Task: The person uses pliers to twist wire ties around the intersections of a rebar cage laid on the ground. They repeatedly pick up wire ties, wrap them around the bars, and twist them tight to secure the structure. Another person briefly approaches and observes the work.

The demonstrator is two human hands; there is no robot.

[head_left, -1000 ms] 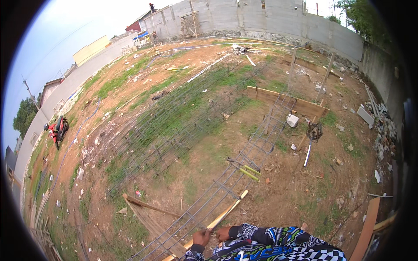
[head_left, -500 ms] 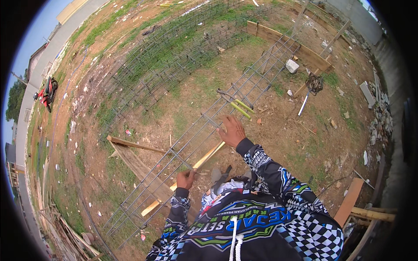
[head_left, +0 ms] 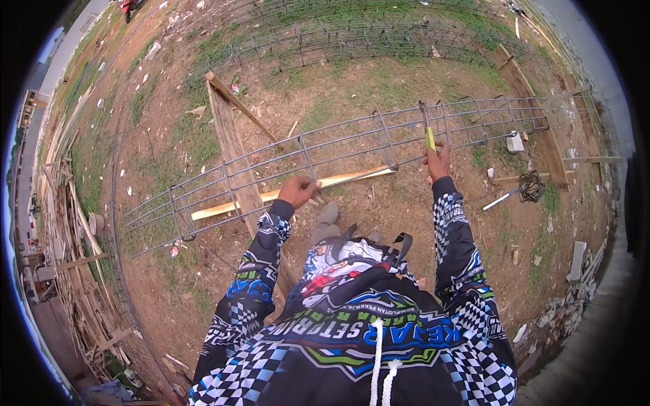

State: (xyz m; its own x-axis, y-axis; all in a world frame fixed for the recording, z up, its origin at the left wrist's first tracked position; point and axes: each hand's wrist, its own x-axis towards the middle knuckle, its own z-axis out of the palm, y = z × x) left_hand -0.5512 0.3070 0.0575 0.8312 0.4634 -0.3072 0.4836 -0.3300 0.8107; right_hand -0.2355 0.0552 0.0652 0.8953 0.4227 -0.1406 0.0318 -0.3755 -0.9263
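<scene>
Rebar cage (head_left: 338, 152), long ribbed steel, left hand (head_left: 298, 191) gripping, right hand (head_left: 438, 161) holding yellow-handled tool (head_left: 428, 134)

The person wears a black long-sleeved jersey (head_left: 365, 338) with blue, green and red graphics. Black-and-white chequered panels run up both sleeves. White drawstrings (head_left: 379, 358) hang down the chest.

A wooden trestle (head_left: 233, 145) stood beyond the left hand. A pale plank (head_left: 284, 194) lay on the dirt between the hands. A coil of wire (head_left: 531, 186) and a hammer (head_left: 501, 200) lay right of the right hand.
</scene>
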